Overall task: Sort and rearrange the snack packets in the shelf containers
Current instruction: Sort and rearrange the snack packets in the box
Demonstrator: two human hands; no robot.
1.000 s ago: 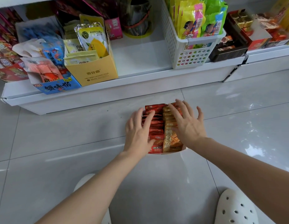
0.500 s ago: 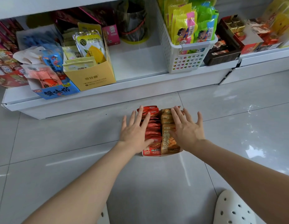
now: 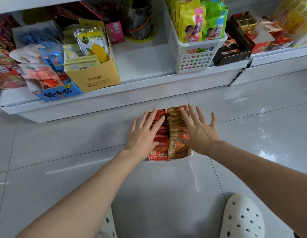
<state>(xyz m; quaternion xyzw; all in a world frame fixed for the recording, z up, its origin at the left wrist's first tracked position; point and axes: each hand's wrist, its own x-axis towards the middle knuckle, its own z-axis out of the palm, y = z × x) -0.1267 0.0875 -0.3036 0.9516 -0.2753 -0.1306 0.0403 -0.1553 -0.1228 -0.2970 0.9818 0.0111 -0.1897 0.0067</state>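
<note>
Red packets [image 3: 158, 134] and brown packets [image 3: 177, 133] stand in two tight rows, side by side, in a low white tray [image 3: 190, 154] on the floor [image 3: 80, 143], right under both hands. The left hand [image 3: 143, 134] lies flat on the red row with fingers straight and spread; the right hand [image 3: 197, 133] lies the same way over the brown row, its outer fingers reaching past the tray's far side. Neither grips anything. Palms laid flat like this look meant to press the packets level and square the rows, one colour per side, so the sorting of this tray seems nearly finished.

Just beyond the fingertips runs the white shelf [image 3: 149, 90], with a bare gap straight ahead of the hands, probably where the tray belongs. Ahead and to the left of the left hand sits a yellow box [image 3: 94, 78] of pale packets, and further left a blue box [image 3: 60, 93]. Ahead and to the right of the right hand stands a white basket [image 3: 194, 60] packed with upright yellow and green packets, and a dark box [image 3: 233, 54] beside it. Near the right forearm, close to the person, rests a white clog [image 3: 242, 219].

Lifting the tray would likely call for a grip on both sides, since loose upright packets may tip.
</note>
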